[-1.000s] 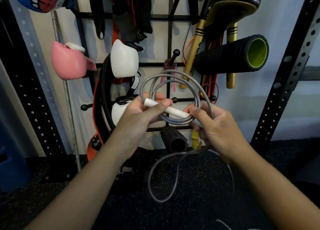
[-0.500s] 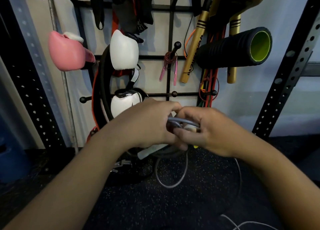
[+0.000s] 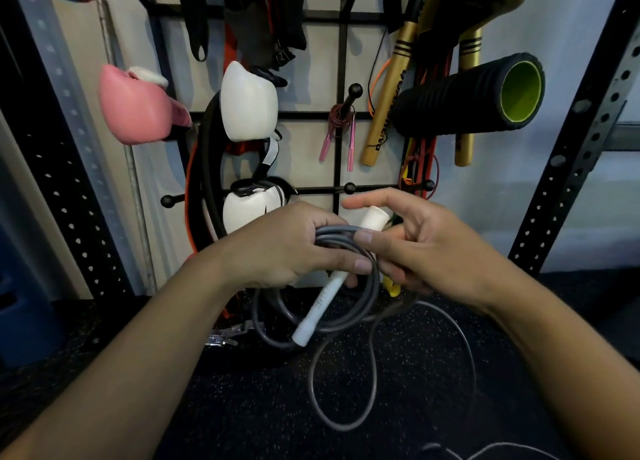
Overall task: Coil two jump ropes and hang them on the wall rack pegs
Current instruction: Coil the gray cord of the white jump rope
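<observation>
With the wall rack (image 3: pixel 341 115) as the landmark, a pink boxing glove (image 3: pixel 138 108) hangs off its left edge, and white gloves (image 3: pixel 249 101) sit just right of that, one above the other. Below the rack's lower bar, the left hand (image 3: pixel 287 248) is curled tight around several loops of the grey jump rope (image 3: pixel 346 316), thumb pressing across the strands and across the rope's white handle (image 3: pixel 322 303), which slants down and to the left out of the fist. The coiled loops hang beneath that hand, and a loose length trails lower still over the dark speckled floor (image 3: pixel 242 407). On a peg near the rack's middle, a second rope with pink handles (image 3: pixel 337 132) already hangs in a small bundle. The other white handle (image 3: pixel 374 219) pokes up between the two hands, below the rack's lower pegs. The right hand (image 3: pixel 426 248) is half open, index finger stretched toward the left, thumb touching the grey strands beside the left hand; whether it actually grips the upper handle cannot be told. Off the rack's right side juts a black foam roller (image 3: pixel 467 96) with a green core.
</observation>
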A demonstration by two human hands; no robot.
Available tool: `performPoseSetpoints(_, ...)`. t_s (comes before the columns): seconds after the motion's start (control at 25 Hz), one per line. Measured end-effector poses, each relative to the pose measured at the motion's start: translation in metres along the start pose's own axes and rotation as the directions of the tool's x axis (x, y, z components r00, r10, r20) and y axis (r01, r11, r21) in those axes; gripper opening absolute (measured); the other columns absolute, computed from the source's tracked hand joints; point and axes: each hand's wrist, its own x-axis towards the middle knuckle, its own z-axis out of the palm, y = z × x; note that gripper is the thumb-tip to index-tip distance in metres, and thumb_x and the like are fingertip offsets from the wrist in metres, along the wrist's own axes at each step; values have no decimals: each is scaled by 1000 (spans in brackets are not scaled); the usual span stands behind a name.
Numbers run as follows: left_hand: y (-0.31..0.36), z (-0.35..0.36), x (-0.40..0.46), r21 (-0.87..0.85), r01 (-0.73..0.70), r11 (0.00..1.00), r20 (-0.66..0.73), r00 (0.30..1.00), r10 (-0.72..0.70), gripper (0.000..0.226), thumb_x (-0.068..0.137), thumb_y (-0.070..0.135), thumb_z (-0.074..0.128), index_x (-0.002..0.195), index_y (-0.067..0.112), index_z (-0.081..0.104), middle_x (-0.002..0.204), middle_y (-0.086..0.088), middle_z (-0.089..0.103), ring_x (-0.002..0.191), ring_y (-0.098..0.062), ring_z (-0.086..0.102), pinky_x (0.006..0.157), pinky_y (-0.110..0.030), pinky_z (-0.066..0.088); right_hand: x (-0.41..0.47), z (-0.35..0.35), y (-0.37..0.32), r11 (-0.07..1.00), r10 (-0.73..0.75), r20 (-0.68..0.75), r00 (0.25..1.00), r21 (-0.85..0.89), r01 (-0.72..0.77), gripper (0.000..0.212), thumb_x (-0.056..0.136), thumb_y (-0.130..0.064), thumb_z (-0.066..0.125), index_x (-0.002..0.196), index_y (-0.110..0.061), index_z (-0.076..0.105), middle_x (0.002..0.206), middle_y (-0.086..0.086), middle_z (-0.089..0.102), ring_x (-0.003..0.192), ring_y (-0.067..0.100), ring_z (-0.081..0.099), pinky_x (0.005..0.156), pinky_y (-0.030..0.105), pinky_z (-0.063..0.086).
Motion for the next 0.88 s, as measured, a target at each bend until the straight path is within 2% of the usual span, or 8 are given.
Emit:
performPoseSetpoints(0.12, 3, -3, -5, -256, -31, 966, -115, 993, 1, 3, 93, 13, 68, 93, 13, 72, 67, 7, 76, 48, 2, 63, 47, -8, 44, -2, -1, 3, 996, -8, -119, 993, 86, 18, 42, 88, -39, 69, 129, -33, 61, 50, 4, 42, 45, 23, 37, 45, 33, 41)
performPoseSetpoints(0.2, 0, -7, -6, -410, -55, 910, -223, 974, -42, 16, 88, 28, 68, 95, 14, 72, 70, 0, 77, 33, -4, 44, 34, -15, 31, -1, -5, 9, 991, -12, -192, 981, 128, 38, 33, 87, -44, 67, 110, -19, 69, 53, 4, 39, 47, 22, 40, 53, 35, 47)
performPoseSetpoints(0.32, -7, -1, -2, -558, -170, 812, -344, 938, -40, 27, 85, 41, 65, 91, 16, 71, 75, -2, 74, 31, -4, 32, 34, -18, 26, 1, -4, 21, 999, 1, -223, 975, 53, 11, 47, 88, -54, 60, 74, -10, 68, 56, 12, 52, 51, 22, 51, 67, 42, 49)
performPoseSetpoints(0.44, -5, 15, 9, -641, -275, 717, -493, 863, -110, 34, 91, 43, 60, 90, 10, 67, 50, 3, 59, 29, -4, 29, 34, -18, 25, 2, 2, 23, 999, 5, -236, 972, 51, 7, 52, 90, -61, 52, 64, -20, 69, 56, 13, 48, 53, 18, 48, 70, 43, 47)
performPoseSetpoints(0.52, -4, 28, 14, -683, -358, 637, -585, 790, -184, 34, 96, 43, 59, 85, 13, 70, 47, 0, 43, 29, -6, 27, 34, -19, 27, 3, 3, 21, 999, 43, -196, 980, 6, -43, 59, 92, -69, 40, 65, -28, 71, 61, 6, 47, 56, 16, 47, 73, 44, 48)
performPoseSetpoints(0.64, -4, 33, 21, -699, -464, 544, -686, 648, -329, 29, 101, 38, 58, 88, 13, 68, 73, -9, 46, 34, -6, 29, 35, -19, 29, 2, 7, 22, 991, 112, -111, 988, -57, -119, 76, 91, -81, 17, 86, -30, 73, 68, 5, 59, 60, 15, 49, 72, 40, 45)
performPoseSetpoints(0.8, -1, 42, 23, -661, -535, 527, -745, 551, -376, 29, 106, 36, 51, 99, 10, 62, 76, 1, 66, 40, -7, 37, 39, -22, 33, 4, 39, 14, 998, -53, -278, 959, 30, 64, 59, 96, -74, 34, 101, -26, 68, 58, -8, 56, 50, 2, 44, 52, 18, 37)
performPoseSetpoints(0.88, 3, 53, 24, -686, -517, 513, -723, 568, -394, 31, 105, 40, 51, 95, 14, 63, 67, 1, 61, 43, -9, 41, 43, -26, 38, 9, 53, 9, 987, -56, -393, 918, 119, 111, 51, 93, -64, 41, 101, -22, 68, 68, 0, 67, 56, 9, 60, 52, 23, 47)
